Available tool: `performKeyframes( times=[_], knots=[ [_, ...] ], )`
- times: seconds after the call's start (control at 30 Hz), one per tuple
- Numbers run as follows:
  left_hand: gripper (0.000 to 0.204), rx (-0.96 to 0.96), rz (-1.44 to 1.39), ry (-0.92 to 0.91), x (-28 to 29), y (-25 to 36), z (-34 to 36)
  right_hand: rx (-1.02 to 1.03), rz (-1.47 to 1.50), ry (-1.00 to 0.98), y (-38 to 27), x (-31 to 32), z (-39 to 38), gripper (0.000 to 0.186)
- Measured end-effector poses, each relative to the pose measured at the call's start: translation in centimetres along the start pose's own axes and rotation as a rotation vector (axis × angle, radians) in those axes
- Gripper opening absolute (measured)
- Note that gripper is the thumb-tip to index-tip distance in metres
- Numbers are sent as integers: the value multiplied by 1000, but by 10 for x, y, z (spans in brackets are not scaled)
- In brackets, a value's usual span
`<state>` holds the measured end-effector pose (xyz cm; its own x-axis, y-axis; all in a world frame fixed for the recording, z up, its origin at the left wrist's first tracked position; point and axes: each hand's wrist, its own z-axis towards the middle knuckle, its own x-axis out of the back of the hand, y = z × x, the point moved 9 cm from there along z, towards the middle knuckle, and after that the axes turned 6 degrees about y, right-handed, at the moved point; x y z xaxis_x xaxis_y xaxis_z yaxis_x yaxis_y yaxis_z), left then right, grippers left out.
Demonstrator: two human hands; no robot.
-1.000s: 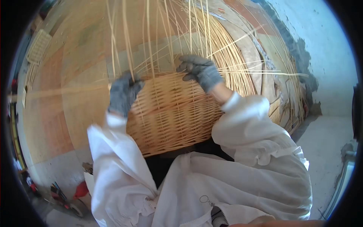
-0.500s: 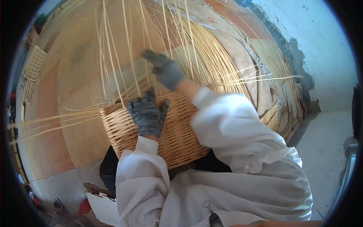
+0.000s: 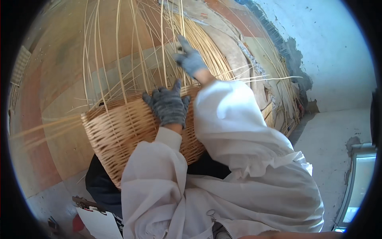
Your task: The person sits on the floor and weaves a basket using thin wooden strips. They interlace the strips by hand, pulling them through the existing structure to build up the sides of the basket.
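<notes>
A woven wicker basket [image 3: 115, 135] lies tilted across my lap, its side wall facing up and long loose stakes standing out from its far rim. My left hand [image 3: 169, 106], in a grey knit glove, rests on the weave at that rim with its fingers spread. Beyond the rim and to the right, my right hand [image 3: 191, 60], gloved the same way, is raised among the upright wicker stakes [image 3: 162, 47]. Its fingers are stretched and apart, one tip beside a stake; whether it touches that stake is unclear.
A bundle of long wicker rods [image 3: 207, 44] lies at the far right beside a beige cloth [image 3: 232, 51]. Several loose strands [image 3: 43, 126] stick out leftward from the basket's corner. A clipboard with white paper [image 3: 97, 223] is at the lower left. A pale wall [image 3: 330, 71] stands on the right.
My right hand has swung right and farther away, its fingers turning from leftward to pointing up. In the picture, the basket has shifted left, while my left hand sits farther right along its rim.
</notes>
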<state>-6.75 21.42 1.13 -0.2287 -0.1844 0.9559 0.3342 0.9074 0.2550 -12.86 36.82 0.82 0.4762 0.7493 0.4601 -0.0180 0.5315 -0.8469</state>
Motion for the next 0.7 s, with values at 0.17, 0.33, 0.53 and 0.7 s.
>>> performKeyframes(
  times=[0.17, 0.33, 0.53, 0.7],
  knots=[
    [40, -101, -203, 308, -3, -17, -35, -444, 189, -57, 62, 69, -91, 35],
    [43, -47, -432, 1080, 70, -143, -123, 334, -563, 275, -91, 56, -96, 41],
    [42, 202, -1219, 1006, 39, -288, -117, 635, -33, -298, -215, -140, -153, 17],
    [38, 340, -1304, 871, 25, -298, -118, 626, -770, -525, -231, -245, -129, 20]
  ],
)
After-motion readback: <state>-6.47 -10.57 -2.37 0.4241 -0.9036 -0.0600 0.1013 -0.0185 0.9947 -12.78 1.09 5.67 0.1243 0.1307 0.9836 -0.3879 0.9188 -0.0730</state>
